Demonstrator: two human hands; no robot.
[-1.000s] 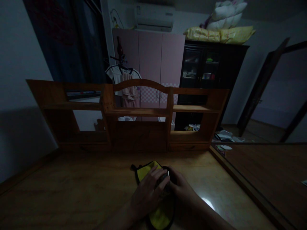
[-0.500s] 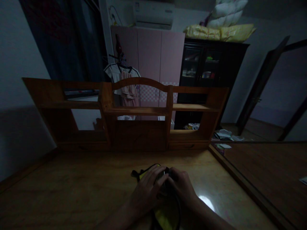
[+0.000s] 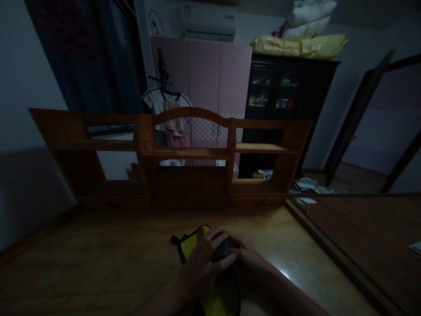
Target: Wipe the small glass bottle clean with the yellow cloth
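Observation:
My left hand (image 3: 204, 259) curves around a dark, smooth, rounded object (image 3: 221, 251) shaped like a computer mouse, with its thumb along the near side. From the other side, the fingers of my right hand (image 3: 246, 254) close on the object's right end. Under both hands lies a yellow cloth (image 3: 220, 296) with black edging, spread on the wooden desk (image 3: 108, 259). Its far left corner, with a small black loop, sticks out past my left hand. My hands hide much of the object and the cloth's middle.
A wooden shelf unit (image 3: 189, 152) with small drawers stands along the desk's back edge. The desk's raised right rim (image 3: 322, 248) borders a brown surface. Behind are a pink wardrobe (image 3: 204, 79), hanging clothes (image 3: 174, 114) and a black cabinet (image 3: 309, 87).
More of the dark object shows between my hands. The cloth's far corner and my left hand have shifted slightly left, and my right fingers have changed their hold.

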